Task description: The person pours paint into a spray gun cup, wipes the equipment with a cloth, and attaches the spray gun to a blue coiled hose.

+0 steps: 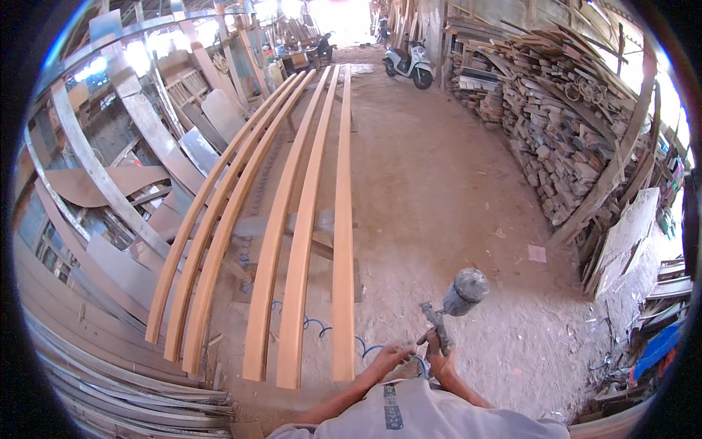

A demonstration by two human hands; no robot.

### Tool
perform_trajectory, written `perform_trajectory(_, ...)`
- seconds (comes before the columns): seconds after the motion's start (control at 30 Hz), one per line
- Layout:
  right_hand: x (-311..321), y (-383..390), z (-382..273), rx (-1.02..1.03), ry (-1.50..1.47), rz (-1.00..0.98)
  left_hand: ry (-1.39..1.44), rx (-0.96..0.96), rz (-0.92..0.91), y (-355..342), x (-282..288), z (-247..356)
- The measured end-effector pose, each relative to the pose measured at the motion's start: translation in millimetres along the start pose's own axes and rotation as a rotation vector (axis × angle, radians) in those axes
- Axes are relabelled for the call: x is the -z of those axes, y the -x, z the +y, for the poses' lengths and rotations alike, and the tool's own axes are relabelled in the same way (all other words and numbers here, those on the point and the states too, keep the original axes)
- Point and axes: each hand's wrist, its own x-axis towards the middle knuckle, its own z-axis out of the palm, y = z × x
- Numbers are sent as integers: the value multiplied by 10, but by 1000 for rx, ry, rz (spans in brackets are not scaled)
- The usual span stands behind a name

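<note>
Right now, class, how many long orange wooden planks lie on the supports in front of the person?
6. Three lie close together on the left; three more sit to their right, nearest the spray gun. None seems hidden.

I see even daylight, and the far doorway beyond the parked scooter (409, 64) is blown out white — glare also streaks the upper left. Shadows are soft. Fisheye bends the long planks (307, 219); a black rim frames everything — detail softens there.
</note>
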Motion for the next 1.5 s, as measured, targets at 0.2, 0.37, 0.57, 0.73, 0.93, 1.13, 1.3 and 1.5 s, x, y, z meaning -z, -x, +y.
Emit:
perform_trajectory(0.2,-147,148,-356,80,75,-101,383,-213,167,-126,181,603)
perform_trajectory(0.37,-118,135,-257,12,32,-163,606,-279,143,-233,92,736)
perform_trajectory(0.57,-158,130,-267,-5,22,-182,663,-433,96,-197,-3,573)
perform_trajectory(0.73,-198,130,-373,63,-66,-145,802,-345,4,-120,-122,578)
perform_trajectory(0.93,-196,147,-328,90,-53,-169,813,-323,2,-147,-119,473)
perform_trajectory(1.13,-122,199,-201,6,51,-163,792,-328,-21,-152,-156,448)
perform_trajectory(1.3,-122,215,-176,-9,26,-145,708,-320,15,-137,-186,468)
perform_trajectory(1.5,-123,256,-318,-29,34,-120,654,-385,-36,-129,-198,414)
